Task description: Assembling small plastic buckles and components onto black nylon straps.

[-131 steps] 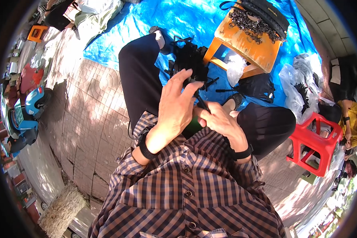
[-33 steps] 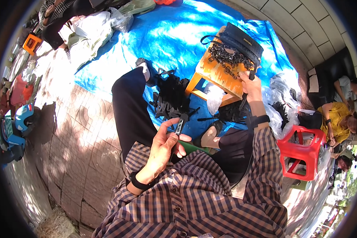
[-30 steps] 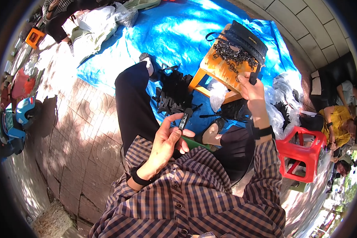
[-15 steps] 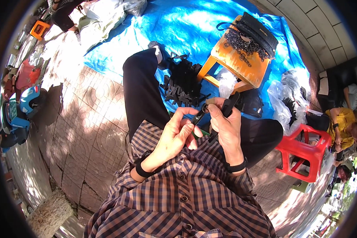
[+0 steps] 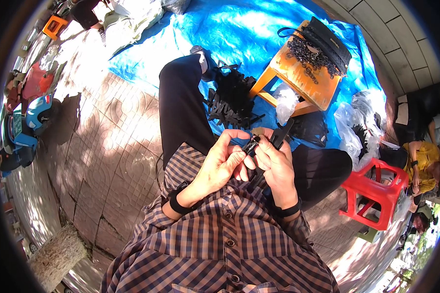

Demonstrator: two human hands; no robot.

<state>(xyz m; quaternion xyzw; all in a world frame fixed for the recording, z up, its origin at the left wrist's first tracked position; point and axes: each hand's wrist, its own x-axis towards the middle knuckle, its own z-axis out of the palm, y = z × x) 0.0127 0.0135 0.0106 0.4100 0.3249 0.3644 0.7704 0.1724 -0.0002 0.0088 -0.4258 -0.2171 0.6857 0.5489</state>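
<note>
Above my lap, my left hand [image 5: 219, 160] pinches the end of a black strap [image 5: 251, 145] between thumb and fingers. Close against it, my right hand [image 5: 277, 167] is closed on the same black piece, its fingertips meeting those of the left. Another length of black strap [image 5: 283, 132] sticks up past the right fingers. Exactly how the parts join between the fingertips is too small to make out. Beyond my hands, a heap of black straps [image 5: 232, 95] lies on a blue tarp [image 5: 215, 27].
An orange stool [image 5: 288, 68] carries a pile of small black rings [image 5: 310, 53] and a black pouch [image 5: 327, 41]. Clear plastic bags [image 5: 349, 129] and a red stool [image 5: 376, 195] are at right, near a person in yellow [image 5: 420, 161]. Blue helmets [image 5: 36, 115] sit far left.
My hands have drawn closer together, with the right fingers shifting over the strap end. The ring seen earlier between them is now mostly covered. The whole view has shifted slightly.
</note>
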